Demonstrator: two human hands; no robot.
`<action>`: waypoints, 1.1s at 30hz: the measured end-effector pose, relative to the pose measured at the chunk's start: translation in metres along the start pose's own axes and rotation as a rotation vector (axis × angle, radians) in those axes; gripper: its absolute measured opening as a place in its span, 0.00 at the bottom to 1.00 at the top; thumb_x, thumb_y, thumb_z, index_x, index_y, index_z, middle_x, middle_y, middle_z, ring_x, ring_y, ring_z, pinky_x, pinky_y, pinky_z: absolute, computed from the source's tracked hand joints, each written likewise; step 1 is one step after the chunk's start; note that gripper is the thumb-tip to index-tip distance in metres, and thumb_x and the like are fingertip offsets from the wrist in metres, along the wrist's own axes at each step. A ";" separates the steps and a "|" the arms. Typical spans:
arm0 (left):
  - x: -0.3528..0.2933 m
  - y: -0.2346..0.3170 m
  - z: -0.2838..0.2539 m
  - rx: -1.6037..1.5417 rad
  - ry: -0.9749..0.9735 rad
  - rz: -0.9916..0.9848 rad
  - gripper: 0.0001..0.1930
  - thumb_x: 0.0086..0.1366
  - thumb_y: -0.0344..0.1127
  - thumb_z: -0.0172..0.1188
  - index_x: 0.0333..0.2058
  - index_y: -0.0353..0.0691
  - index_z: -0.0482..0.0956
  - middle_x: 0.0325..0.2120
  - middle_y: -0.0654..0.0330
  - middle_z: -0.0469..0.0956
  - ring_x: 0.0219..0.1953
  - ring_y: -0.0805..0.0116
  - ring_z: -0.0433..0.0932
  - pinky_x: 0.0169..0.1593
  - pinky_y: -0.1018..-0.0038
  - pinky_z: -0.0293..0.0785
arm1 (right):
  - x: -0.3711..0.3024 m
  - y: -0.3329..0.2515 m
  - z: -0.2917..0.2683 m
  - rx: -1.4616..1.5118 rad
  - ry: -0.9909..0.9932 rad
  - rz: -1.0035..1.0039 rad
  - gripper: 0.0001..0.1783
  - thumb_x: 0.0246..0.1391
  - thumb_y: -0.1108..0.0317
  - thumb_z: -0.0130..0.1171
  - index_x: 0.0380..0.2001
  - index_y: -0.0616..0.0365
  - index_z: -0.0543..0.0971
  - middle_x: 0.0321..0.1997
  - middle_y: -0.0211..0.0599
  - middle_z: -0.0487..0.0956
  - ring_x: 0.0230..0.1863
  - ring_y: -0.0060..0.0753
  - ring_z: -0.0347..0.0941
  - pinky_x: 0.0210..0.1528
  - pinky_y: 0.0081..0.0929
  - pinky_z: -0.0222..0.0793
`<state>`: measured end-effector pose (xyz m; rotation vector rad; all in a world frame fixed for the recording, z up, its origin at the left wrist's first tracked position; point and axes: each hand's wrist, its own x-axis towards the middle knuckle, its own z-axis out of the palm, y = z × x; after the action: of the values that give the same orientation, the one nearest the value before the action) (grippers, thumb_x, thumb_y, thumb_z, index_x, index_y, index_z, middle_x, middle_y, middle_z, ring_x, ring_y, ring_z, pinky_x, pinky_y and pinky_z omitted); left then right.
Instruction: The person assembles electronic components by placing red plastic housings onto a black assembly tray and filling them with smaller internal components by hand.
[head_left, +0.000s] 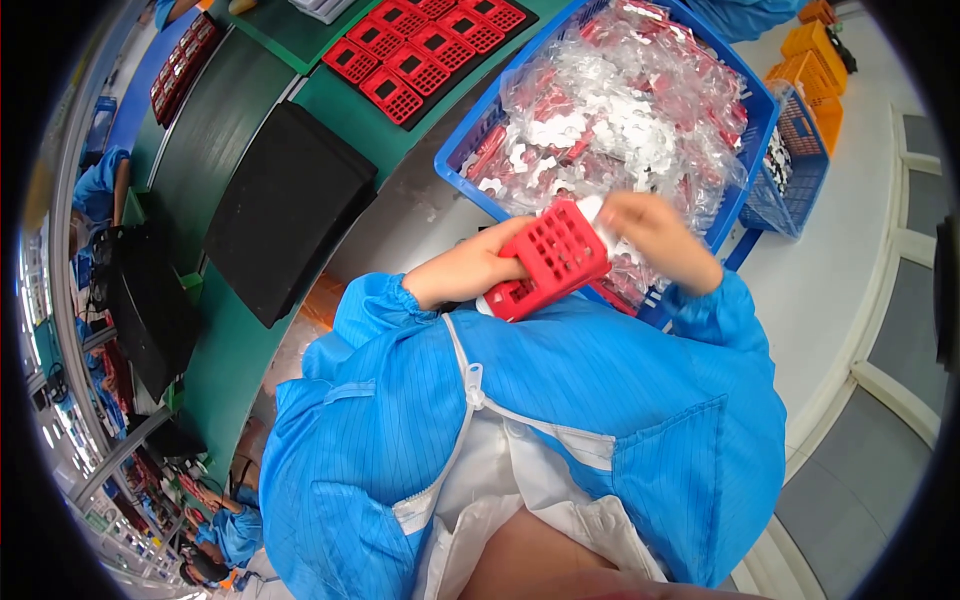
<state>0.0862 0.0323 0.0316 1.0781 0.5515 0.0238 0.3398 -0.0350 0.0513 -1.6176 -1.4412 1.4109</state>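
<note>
My left hand (468, 268) is closed around the left side of red plastic calculator casings (562, 250), held tilted in front of my chest. Rows of square key holes and a window opening show in the red face; how many pieces are stacked there I cannot tell. White material (590, 208) sticks out at the upper end of the casings. Beside it is my right hand (655, 238), smeared by motion, with its fingers curled together. Whatever is between those fingers is hidden.
A blue crate (455, 170) full of clear bags, red parts and white pieces stands ahead right. Red casings (415, 66) lie in rows on a black mat on the green bench (240, 365). A black foam block (290, 205) is nearer. Yellow crates (812, 60) stand far right.
</note>
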 end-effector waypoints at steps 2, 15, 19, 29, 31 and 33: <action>-0.001 0.000 -0.003 -0.227 0.052 -0.016 0.28 0.58 0.27 0.53 0.58 0.37 0.62 0.46 0.59 0.74 0.47 0.74 0.73 0.50 0.76 0.69 | 0.011 0.036 -0.033 -0.203 0.358 0.109 0.14 0.57 0.62 0.53 0.28 0.64 0.74 0.19 0.40 0.71 0.21 0.32 0.66 0.26 0.31 0.62; 0.070 -0.030 -0.006 -0.905 0.881 0.364 0.13 0.67 0.35 0.48 0.48 0.40 0.70 0.40 0.57 0.77 0.38 0.62 0.79 0.41 0.65 0.77 | 0.039 0.004 0.114 0.024 0.358 -0.043 0.13 0.53 0.64 0.56 0.24 0.65 0.78 0.18 0.39 0.74 0.21 0.25 0.69 0.25 0.28 0.62; 0.070 -0.030 -0.023 -1.035 0.782 0.383 0.14 0.67 0.37 0.45 0.49 0.41 0.69 0.42 0.55 0.77 0.42 0.61 0.77 0.45 0.64 0.75 | 0.020 0.053 0.099 0.346 0.698 -0.242 0.12 0.55 0.66 0.55 0.24 0.64 0.77 0.16 0.31 0.73 0.19 0.19 0.64 0.21 0.25 0.57; 0.056 -0.028 -0.008 -1.196 0.458 0.358 0.18 0.66 0.35 0.41 0.54 0.37 0.65 0.49 0.52 0.73 0.49 0.57 0.74 0.55 0.61 0.69 | 0.017 0.052 0.083 -0.128 0.460 -0.333 0.12 0.50 0.66 0.59 0.21 0.64 0.72 0.18 0.41 0.71 0.19 0.36 0.66 0.24 0.29 0.62; 0.049 -0.038 -0.019 -1.205 0.466 0.394 0.18 0.66 0.34 0.41 0.54 0.37 0.65 0.49 0.52 0.73 0.49 0.57 0.74 0.55 0.60 0.69 | 0.007 0.072 0.072 -0.087 0.463 -0.347 0.12 0.50 0.67 0.58 0.21 0.63 0.72 0.18 0.41 0.72 0.19 0.35 0.67 0.24 0.30 0.62; 0.050 -0.037 -0.022 -1.189 0.472 0.406 0.18 0.66 0.34 0.41 0.52 0.37 0.66 0.47 0.52 0.74 0.48 0.58 0.75 0.54 0.61 0.69 | 0.003 0.075 0.059 0.211 0.448 -0.081 0.10 0.51 0.66 0.57 0.25 0.63 0.74 0.19 0.40 0.74 0.20 0.33 0.68 0.25 0.31 0.63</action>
<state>0.1109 0.0461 -0.0282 -0.0206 0.5892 0.8738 0.3116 -0.0665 -0.0343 -1.5912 -1.0485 1.0302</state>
